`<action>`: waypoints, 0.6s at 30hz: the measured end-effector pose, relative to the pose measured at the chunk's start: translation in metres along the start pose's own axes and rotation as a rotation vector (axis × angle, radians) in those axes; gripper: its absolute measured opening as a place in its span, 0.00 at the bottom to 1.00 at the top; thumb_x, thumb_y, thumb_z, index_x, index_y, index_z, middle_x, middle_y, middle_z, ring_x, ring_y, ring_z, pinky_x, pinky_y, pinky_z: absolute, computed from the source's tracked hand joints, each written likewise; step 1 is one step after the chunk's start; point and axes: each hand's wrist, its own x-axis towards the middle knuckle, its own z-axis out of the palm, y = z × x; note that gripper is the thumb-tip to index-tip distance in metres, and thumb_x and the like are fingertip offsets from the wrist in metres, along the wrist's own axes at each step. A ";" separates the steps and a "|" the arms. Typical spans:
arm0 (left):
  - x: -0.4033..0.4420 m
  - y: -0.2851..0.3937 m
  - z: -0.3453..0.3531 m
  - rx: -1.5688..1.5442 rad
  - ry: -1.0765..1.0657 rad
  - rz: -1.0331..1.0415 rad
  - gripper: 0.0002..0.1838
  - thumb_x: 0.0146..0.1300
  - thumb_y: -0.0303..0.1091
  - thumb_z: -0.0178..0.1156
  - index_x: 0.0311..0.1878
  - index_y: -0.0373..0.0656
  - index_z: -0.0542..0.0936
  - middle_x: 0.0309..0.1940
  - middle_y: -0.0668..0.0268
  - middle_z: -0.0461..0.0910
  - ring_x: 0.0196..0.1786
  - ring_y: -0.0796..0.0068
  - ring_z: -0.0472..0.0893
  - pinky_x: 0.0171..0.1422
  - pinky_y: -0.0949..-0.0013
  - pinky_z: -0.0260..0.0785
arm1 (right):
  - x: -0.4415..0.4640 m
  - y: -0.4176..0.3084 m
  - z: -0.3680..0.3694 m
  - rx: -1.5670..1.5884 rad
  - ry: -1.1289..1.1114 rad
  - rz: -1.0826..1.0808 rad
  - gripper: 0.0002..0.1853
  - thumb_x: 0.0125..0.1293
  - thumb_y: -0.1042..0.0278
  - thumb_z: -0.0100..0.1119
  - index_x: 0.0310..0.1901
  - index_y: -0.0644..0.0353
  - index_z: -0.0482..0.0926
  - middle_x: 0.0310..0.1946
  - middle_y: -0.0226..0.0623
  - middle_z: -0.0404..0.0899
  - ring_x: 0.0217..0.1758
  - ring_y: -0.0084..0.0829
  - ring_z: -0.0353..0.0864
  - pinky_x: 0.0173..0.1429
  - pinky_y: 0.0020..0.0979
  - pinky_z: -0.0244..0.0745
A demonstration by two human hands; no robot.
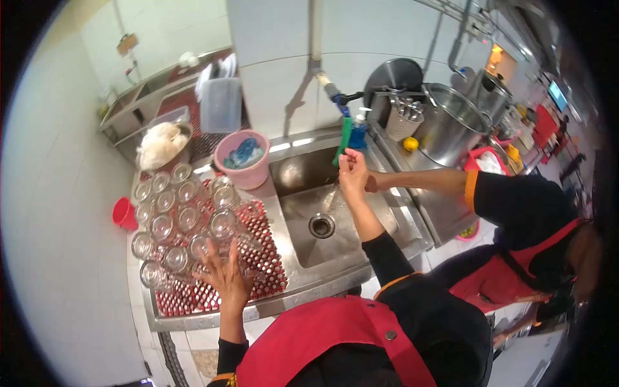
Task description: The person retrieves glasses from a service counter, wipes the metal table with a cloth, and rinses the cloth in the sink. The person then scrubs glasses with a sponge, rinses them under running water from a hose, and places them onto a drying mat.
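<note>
My left hand (224, 276) is low over the front of a group of upturned clear glasses (188, 218), its fingers spread against the nearest ones. No glass shows plainly in its grip. My right hand (353, 173) is raised over the sink (303, 251), fingers loosely bent and apart, nothing visible in them. It is beside the green hose (345, 138) that hangs from the tap (336, 97); I cannot tell whether they touch. Another person's hand (373, 182) is just behind my right wrist, partly hidden. The glasses stand on a red perforated mat (263, 232).
A pink tub (244, 177) with blue cloth stands left of the sink. Behind it are a clear bin (220, 106) and a bowl (184, 142). A blue soap bottle (359, 132), cutlery basket (403, 122), lemon (411, 144) and steel pot (454, 132) are at right. A co-worker (516, 226) stands close by.
</note>
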 end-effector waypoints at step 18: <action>-0.005 0.003 0.000 0.048 0.111 0.040 0.52 0.22 0.40 0.73 0.59 0.64 0.61 0.65 0.58 0.45 0.68 0.48 0.41 0.56 0.26 0.37 | 0.106 -0.139 0.023 -1.001 -0.232 -0.408 0.22 0.54 0.53 0.56 0.45 0.62 0.73 0.46 0.46 0.68 0.55 0.41 0.60 0.49 0.58 0.61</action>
